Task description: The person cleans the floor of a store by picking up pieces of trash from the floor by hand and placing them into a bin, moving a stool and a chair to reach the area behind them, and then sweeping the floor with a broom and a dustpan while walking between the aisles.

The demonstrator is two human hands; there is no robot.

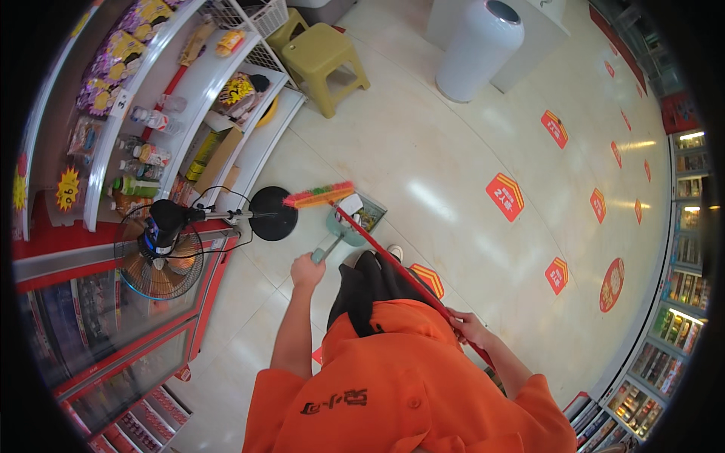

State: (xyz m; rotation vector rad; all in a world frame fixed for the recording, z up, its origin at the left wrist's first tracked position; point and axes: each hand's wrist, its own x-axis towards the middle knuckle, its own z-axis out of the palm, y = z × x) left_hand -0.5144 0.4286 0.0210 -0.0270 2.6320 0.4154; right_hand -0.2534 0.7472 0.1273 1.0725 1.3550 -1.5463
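Observation:
My left hand (306,272) is closed around the handle of a pale green dustpan (337,229), which rests on the floor before my feet. Some litter with a white piece lies inside the pan. A broom (400,273) with a long red stick slants across my body, and my right hand (470,330) grips that stick near my right side. Its head of pink, orange and green bristles (321,194) is at the far left edge of the dustpan, close to a fan's round base. Whether the bristles touch the floor I cannot tell.
Left of the dustpan stands a pedestal fan (162,257) with a black round base (273,214) and a loose cord. Shelves of goods (219,75) and a red-framed freezer (113,302) line the left. Farther off are an olive stool (325,60) and a white bin (479,53).

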